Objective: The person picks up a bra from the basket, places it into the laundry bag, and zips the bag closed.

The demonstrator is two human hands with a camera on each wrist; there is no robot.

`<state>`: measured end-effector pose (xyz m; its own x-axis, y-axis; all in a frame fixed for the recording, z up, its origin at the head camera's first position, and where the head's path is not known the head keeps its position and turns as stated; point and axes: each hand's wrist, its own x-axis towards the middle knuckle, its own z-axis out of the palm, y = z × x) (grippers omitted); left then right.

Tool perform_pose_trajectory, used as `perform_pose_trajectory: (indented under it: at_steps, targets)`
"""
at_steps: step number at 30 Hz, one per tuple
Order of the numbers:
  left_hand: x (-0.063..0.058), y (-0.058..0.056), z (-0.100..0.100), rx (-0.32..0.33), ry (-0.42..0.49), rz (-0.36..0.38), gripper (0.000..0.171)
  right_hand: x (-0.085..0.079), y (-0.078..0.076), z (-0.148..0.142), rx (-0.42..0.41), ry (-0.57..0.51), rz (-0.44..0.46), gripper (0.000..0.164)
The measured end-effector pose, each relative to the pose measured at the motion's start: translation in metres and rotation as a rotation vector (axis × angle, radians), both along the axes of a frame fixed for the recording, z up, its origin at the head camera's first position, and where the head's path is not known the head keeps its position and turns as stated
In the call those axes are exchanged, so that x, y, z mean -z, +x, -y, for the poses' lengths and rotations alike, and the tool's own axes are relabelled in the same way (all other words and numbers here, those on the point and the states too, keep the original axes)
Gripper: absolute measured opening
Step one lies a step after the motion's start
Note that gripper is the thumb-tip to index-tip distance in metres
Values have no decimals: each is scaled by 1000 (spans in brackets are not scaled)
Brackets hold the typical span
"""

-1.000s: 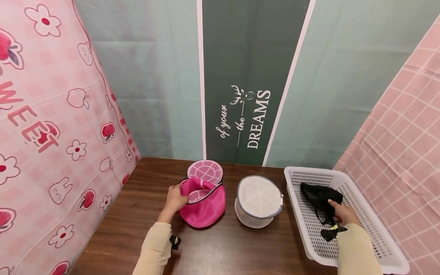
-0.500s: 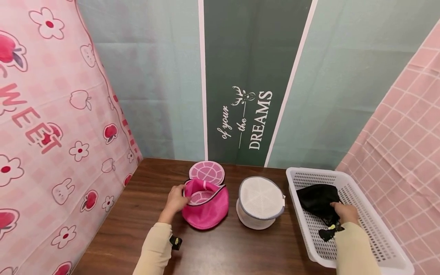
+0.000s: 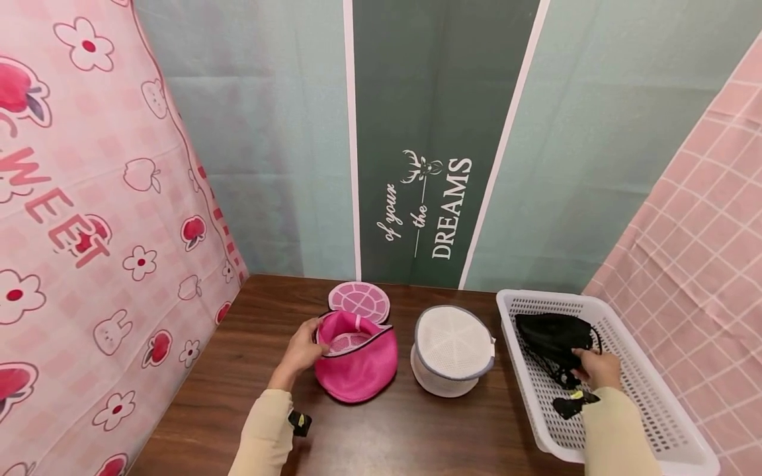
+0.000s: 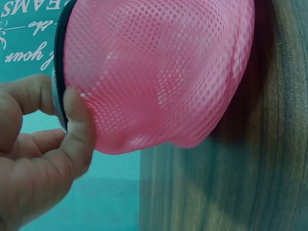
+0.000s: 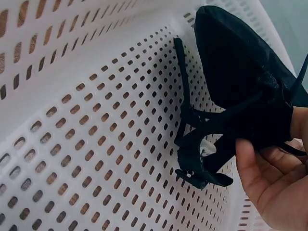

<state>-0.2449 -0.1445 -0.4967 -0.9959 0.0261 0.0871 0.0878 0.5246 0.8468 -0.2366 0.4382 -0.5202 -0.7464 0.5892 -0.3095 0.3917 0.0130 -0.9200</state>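
In the head view my left hand [image 3: 302,347] pinches the black zip edge of a pink mesh laundry bag [image 3: 360,373], whose top gapes open. In the left wrist view the thumb and fingers grip the rim of this pink mesh bag [image 4: 159,72] from both sides. Its round lid [image 3: 359,301] is folded back behind it. Over the white basket [image 3: 661,413], my right hand [image 3: 600,369] holds a black bra [image 3: 550,334]. The right wrist view shows the bra's moulded cup [image 5: 236,57] and its dangling straps, pinched between thumb and fingers.
A white mesh laundry bag [image 3: 454,344] with a grey-blue rim stands between the pink bag and the basket. The wooden table [image 3: 381,436] meets a green curtain [image 3: 417,132] at the back. Pink cloths [image 3: 702,198] hang on both sides.
The bra has shifted and turned a little in my right hand, still over the basket. The pink bag's rim and lid moved only slightly; my left hand keeps its grip.
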Motion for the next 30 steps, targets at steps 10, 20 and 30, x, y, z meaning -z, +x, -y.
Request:
perform_pose_trajectory:
  at_steps: [10, 20, 30]
  targets:
    - [-1, 9, -7, 111, 465, 116, 76, -6, 6, 6, 9, 6, -8, 31]
    - [-16, 16, -9, 152, 563, 99, 76, -10, 5, 9, 3, -21, -27, 26]
    - [-8, 15, -9, 125, 519, 52, 75, -30, 9, 17, 39, 17, -26, 32]
